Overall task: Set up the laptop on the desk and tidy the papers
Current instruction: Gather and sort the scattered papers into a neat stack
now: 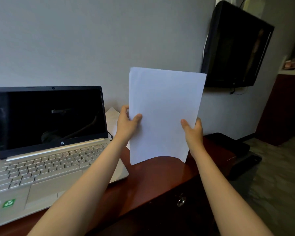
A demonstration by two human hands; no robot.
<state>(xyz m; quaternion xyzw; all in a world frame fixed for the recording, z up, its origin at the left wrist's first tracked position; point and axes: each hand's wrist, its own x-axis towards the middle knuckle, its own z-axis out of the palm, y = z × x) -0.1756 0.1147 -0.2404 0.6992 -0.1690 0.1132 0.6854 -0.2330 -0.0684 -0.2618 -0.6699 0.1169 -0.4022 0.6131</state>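
A silver laptop (46, 155) stands with its lid up and its screen dark on the left of the reddish-brown desk (152, 178). Just right of it I hold a stack of white papers (163, 109) upright above the desk. My left hand (127, 124) grips the stack's left edge and my right hand (192, 132) grips its right edge, thumbs on the front sheet. The bottom edge of the stack hangs slightly above the desk top. Another white sheet (112, 119) lies behind my left hand, beside the laptop screen.
A black television (235, 46) hangs on the grey wall at the upper right. A black box-like object (228, 145) sits past the desk's right end, above patterned carpet (279, 176). A keyhole (181, 200) shows on the desk front. A cable (110, 134) leaves the laptop's right side.
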